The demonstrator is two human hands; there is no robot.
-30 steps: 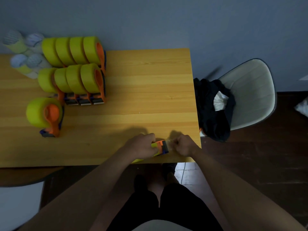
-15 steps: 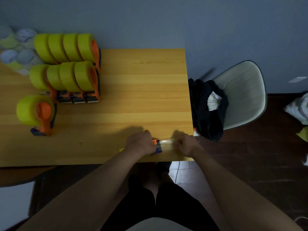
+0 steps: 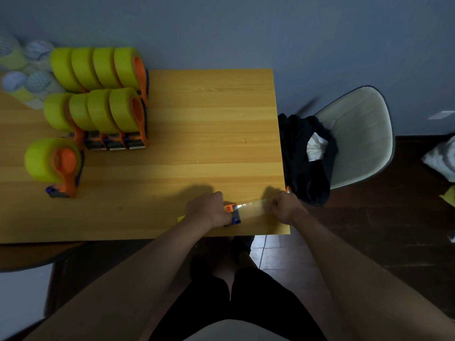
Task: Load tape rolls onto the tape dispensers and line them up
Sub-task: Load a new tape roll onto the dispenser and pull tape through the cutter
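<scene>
An orange-and-blue plastic tape dispenser (image 3: pixel 232 214) is gripped by the curled fingers of the left hand (image 3: pixel 207 209) near the front right corner of the wooden surface (image 3: pixel 202 124). A strip of clear tape (image 3: pixel 252 209), stretched rightward from it, is pinched by the right hand (image 3: pixel 283 206). Two rows of yellow-rolled dispensers (image 3: pixel 105 99) are lined up at the far left.

Dim room, with the wooden surface (image 3: pixel 197 134) the brightest area. Soft shadows fall just beyond both hands. Corners look blurred and bent by the wide lens.

an orange-and-blue plastic tape dispenser (image 3: pixel 232 214) lies near the wooden table's front right edge, a clear strip of tape (image 3: pixel 251 209) drawn out rightward. eight loaded orange dispensers with yellow-green tape rolls (image 3: pixel 103 99) stand in two rows far left, a ninth loaded dispenser (image 3: pixel 55 163) apart in front.
</scene>
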